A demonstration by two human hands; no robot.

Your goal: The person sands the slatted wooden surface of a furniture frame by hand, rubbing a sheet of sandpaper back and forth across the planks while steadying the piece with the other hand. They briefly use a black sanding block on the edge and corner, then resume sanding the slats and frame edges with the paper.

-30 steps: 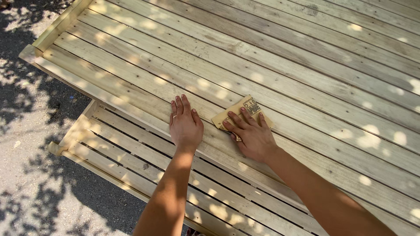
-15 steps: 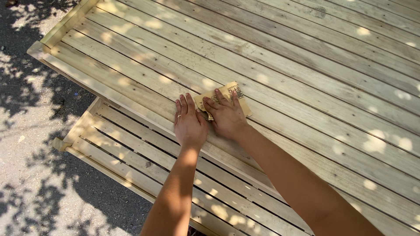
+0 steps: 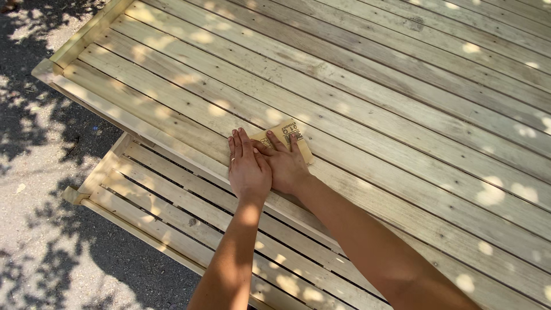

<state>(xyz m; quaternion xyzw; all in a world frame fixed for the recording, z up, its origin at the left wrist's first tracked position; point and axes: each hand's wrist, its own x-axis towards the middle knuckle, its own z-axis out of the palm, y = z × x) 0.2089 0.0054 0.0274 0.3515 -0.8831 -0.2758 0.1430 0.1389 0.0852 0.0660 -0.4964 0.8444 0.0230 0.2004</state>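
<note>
- Right hand [image 3: 285, 166] lies flat, palm down, fingers spread over a folded sheet of sandpaper [image 3: 285, 139]; no pinch, the grip is just a press from above, sheet trapped between palm and wood.
- Left hand [image 3: 248, 168] also flat, fingers together and straight, holding nothing; it rests on the plank just beside the right hand, thumb side touching or slightly overlapping it, cannot tell which.
- Sandpaper sits on a plank near the front edge of the upper wooden panel [image 3: 402, 103]; only the far half shows beyond the right fingertips, tan backing up with dark print, grit side down presumably.
- Handling judgement: sheet looks thin, light, floppy but creased into a pad, so it holds shape under pressure; rough face should bite the wood, the smooth backing may slip under the palm if pressed unevenly.
- Best hold, as I judge it: flat fingers across the middle with fingertips near the leading edge, so corners don't curl or fold; edge pinching would likely crumple or tear it.
- Not fragile otherwise, no harm if dropped.
- Panel is pale slatted timber, stiff, dappled with sun spots; knots and screw heads visible.
- A second slatted panel [image 3: 172, 212] lies lower, under the forearms, gaps between its slats.
- Gravelly ground [image 3: 40, 189] to the left, leaf shadows over it.
</note>
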